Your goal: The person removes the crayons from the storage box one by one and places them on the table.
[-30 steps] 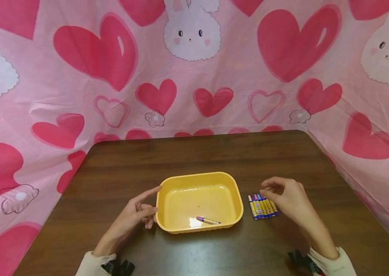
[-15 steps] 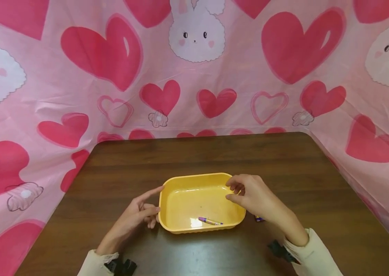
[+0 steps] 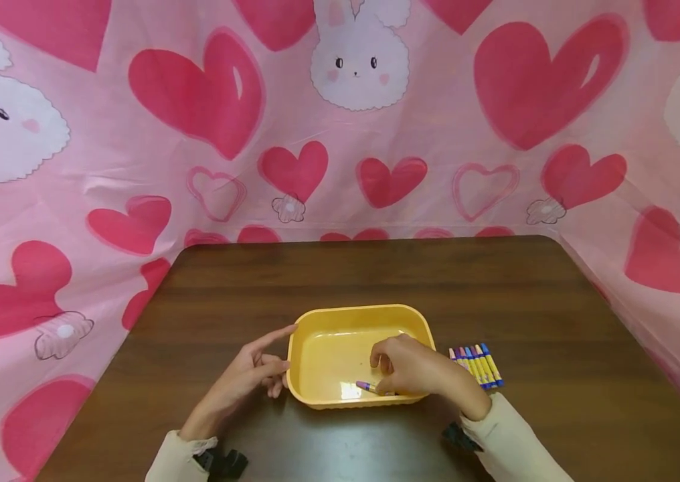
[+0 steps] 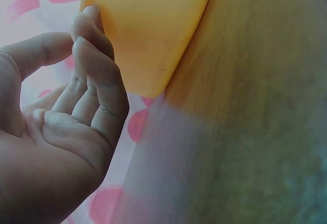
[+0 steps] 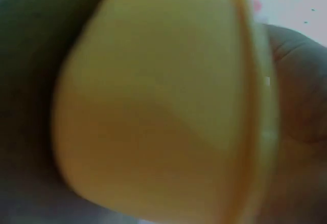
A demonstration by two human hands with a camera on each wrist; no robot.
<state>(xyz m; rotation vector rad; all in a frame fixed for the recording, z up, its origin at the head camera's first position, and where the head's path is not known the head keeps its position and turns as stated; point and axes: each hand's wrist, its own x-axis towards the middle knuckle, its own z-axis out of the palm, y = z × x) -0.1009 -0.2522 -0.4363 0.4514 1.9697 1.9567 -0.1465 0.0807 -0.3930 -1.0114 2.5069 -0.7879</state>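
A yellow plastic tray stands on the dark wooden table. My left hand rests against its left end, index finger stretched to the rim and thumb at the side wall. In the left wrist view the left hand's fingers bend loosely beside the tray. My right hand reaches over the right side into the tray, thumb at a purple crayon on the tray floor, index finger apart from the thumb. The right hand covers part of the crayon. In the right wrist view the tray wall hides the fingertips.
Several crayons in yellow wrappers lie side by side on the table, right of the tray. A pink cloth with hearts and rabbits hangs behind and beside the table.
My right hand has moved left from above the row of crayons into the tray, down to the purple crayon. The row is uncovered again. My left hand has stayed at the tray's left end.
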